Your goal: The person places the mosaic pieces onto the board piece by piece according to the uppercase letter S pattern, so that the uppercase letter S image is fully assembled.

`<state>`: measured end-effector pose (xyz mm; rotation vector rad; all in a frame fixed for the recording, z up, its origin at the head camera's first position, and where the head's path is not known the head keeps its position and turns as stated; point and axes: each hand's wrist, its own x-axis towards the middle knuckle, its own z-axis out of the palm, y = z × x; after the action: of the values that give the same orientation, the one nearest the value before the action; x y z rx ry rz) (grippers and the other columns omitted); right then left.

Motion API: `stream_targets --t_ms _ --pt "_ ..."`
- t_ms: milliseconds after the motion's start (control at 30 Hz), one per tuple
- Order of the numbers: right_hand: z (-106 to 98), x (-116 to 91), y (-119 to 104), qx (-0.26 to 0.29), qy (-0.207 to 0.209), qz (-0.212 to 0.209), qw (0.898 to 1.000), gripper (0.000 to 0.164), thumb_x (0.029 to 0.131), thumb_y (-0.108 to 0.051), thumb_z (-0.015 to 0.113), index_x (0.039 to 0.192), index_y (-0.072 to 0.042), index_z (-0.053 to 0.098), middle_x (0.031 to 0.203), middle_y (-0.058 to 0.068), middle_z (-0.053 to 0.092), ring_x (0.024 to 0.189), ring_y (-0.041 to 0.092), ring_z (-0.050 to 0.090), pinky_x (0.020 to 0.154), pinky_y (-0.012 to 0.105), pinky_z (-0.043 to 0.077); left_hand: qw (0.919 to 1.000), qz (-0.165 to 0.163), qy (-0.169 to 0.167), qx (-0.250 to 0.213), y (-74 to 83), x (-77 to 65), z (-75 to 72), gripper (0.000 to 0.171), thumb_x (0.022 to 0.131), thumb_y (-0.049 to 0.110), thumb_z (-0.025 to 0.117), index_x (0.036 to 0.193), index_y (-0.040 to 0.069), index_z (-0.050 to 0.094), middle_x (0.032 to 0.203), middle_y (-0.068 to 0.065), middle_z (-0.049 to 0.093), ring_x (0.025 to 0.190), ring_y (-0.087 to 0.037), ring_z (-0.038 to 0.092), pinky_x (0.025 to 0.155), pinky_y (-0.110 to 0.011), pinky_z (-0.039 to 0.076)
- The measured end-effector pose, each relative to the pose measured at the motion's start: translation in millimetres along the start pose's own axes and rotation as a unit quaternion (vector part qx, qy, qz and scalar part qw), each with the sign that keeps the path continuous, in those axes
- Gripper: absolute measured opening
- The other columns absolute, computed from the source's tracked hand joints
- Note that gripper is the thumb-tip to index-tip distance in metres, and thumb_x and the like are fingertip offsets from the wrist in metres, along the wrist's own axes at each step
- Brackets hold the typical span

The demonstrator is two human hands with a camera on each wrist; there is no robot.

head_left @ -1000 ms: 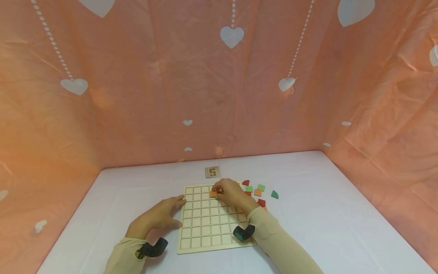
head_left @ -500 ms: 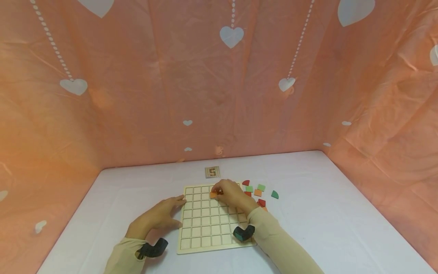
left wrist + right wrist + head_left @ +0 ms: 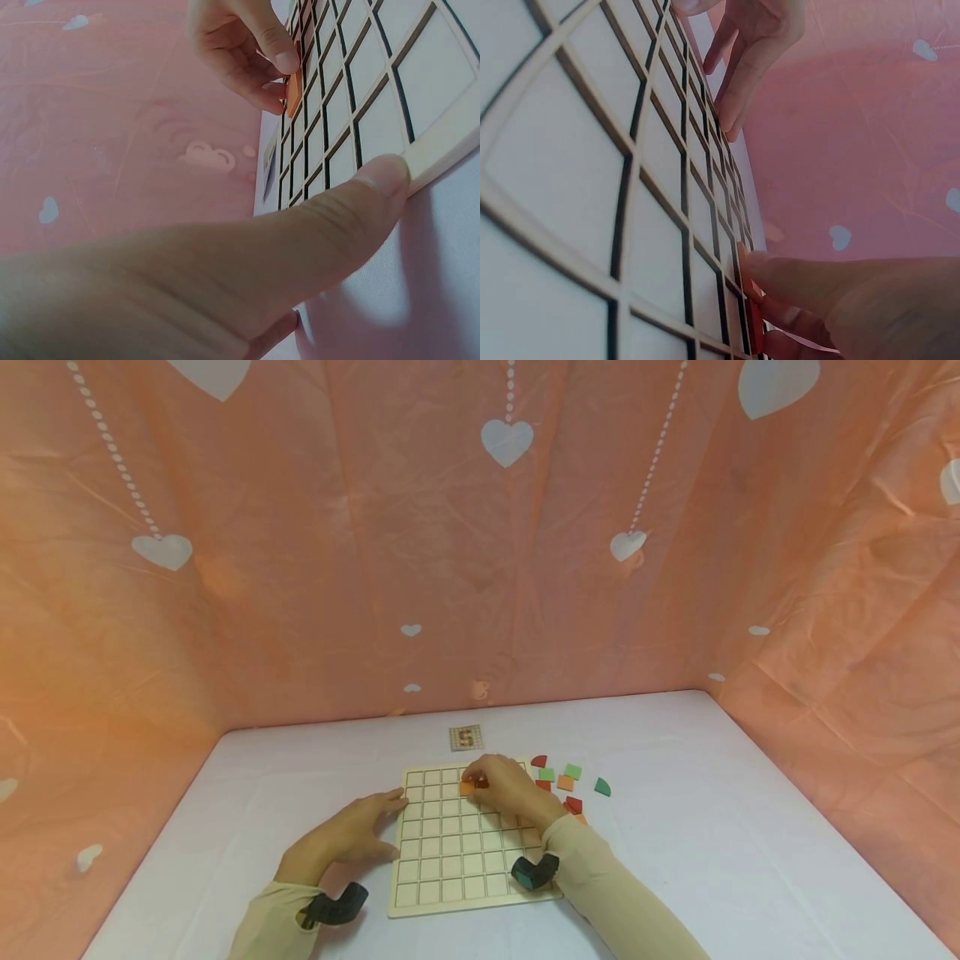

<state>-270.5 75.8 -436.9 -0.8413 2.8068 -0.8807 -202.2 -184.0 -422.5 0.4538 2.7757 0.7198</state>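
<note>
A pale wooden grid board (image 3: 430, 867) lies on the white table. Along its left edge my left hand (image 3: 352, 831) rests with fingers spread, and in the left wrist view the thumb (image 3: 330, 214) presses against the board's rim. My right hand (image 3: 510, 787) is over the far part of the grid. Between its thumb and fingers it pinches an orange square tile (image 3: 467, 787), low at the cells. Right beside that one, a red tile (image 3: 755, 326) shows under the fingers in the right wrist view, partly hidden by them.
Right of the board lie loose tiles: a red quarter-circle (image 3: 539, 761), a light green square (image 3: 573, 771), an orange square (image 3: 566, 782), a dark green quarter-circle (image 3: 602, 786) and several more. Behind the board is a small pattern card (image 3: 466, 737). A pink heart-print curtain (image 3: 480, 568) encloses the table.
My right hand has shifted very slightly toward me with the orange tile. The left hand and the board stay where they were.
</note>
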Motion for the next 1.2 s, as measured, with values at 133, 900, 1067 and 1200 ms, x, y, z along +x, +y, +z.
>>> stream_targets --t_ms 133,900,1067,1200 --pt "-1 0 0 0.003 -0.002 0.004 1.000 0.028 0.089 -0.014 0.076 0.116 -0.008 0.074 0.105 0.007 0.073 0.091 0.017 0.062 0.081 0.035 0.055 1.0000 0.001 0.001 -0.001 0.1 -0.5 0.1 0.076 0.073 0.014 0.088 0.141 0.001 0.057 0.158 -0.019 0.044 0.146 -0.047 0.039 0.122 -0.062 0.032" --pt "-41 -7 9 0.066 0.031 0.052 0.996 0.033 0.096 -0.021 0.069 0.124 -0.004 0.070 0.114 0.011 0.070 0.093 0.017 0.060 0.075 0.029 0.053 1.0000 0.000 -0.005 -0.002 -0.9 0.2 0.2 0.078 0.073 0.014 0.088 0.142 0.000 0.056 0.159 -0.019 0.043 0.146 -0.047 0.037 0.122 -0.063 0.031" --pt "-54 -10 19 0.069 0.048 0.057 0.995 0.034 0.097 -0.022 0.067 0.125 -0.003 0.069 0.114 0.011 0.070 0.097 0.020 0.061 0.080 0.032 0.055 1.0000 0.004 -0.003 -0.003 -1.0 -0.1 0.3 0.077 0.072 0.014 0.088 0.142 0.000 0.056 0.158 -0.019 0.043 0.146 -0.048 0.038 0.122 -0.063 0.031" --pt "-63 -13 28 0.076 0.054 0.068 0.993 0.035 0.099 -0.022 0.065 0.127 -0.002 0.068 0.115 0.013 0.070 0.099 0.022 0.061 0.081 0.033 0.056 1.0000 0.006 -0.001 -0.004 -1.6 -0.8 0.2 0.077 0.073 0.013 0.088 0.142 -0.001 0.055 0.158 -0.020 0.043 0.146 -0.047 0.038 0.122 -0.062 0.031"
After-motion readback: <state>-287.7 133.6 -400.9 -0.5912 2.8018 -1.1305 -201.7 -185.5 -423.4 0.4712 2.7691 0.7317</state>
